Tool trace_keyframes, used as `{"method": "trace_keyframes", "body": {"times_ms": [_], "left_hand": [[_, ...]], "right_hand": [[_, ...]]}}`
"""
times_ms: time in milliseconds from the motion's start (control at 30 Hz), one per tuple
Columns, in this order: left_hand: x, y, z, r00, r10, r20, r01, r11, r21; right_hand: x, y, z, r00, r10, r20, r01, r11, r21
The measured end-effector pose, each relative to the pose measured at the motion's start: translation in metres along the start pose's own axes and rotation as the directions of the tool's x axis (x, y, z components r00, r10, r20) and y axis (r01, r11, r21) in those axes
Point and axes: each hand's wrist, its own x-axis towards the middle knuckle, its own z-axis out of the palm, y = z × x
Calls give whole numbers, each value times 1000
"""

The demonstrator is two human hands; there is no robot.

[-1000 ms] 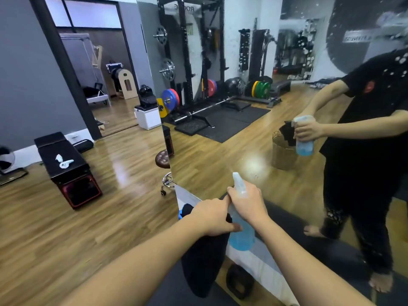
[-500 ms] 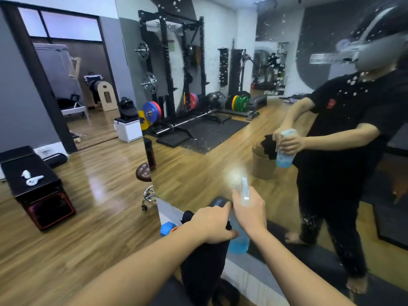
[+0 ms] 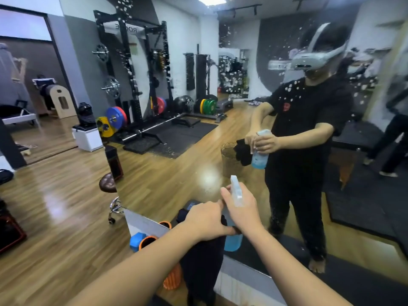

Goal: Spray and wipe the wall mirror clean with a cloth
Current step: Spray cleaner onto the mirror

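- Your right hand (image 3: 242,208) grips the spray bottle (image 3: 235,195) by the neck, fingers curled round it, nozzle aimed at the wall mirror (image 3: 254,96)
- Your left hand (image 3: 206,219) is closed on the dark cloth (image 3: 202,261); it hangs below the fist, just beside the bottle's blue base. Fingertips of that hand sit near the bottle too; can't tell if they're touching it
- Both hands are held close together low in front of the glass, not on it
- Mirror: white droplets speckle the upper part, thick along the top and across your reflected shirt, so spraying looks well underway there
- Lower glass near your hands looks mostly dry, though the glare patch on it hides some of it
- No wiped streaks or smeared bands visible, cloth isn't on the glass: I'd judge wiping not started
- Left to do, by my read: finish spray coverage low down, then wipe the whole pane with the cloth
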Motion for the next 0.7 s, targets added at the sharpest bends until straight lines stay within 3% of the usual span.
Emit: {"method": "trace_keyframes", "body": {"times_ms": [267, 700], "left_hand": [[17, 26, -4, 996, 87, -19, -88, 994, -66], [32, 111, 23, 972, 233, -28, -233, 942, -241]], "right_hand": [[4, 1, -42, 999, 30, 32, -29, 998, -50], [-30, 30, -136, 994, 74, -84, -84, 989, -118]]}}
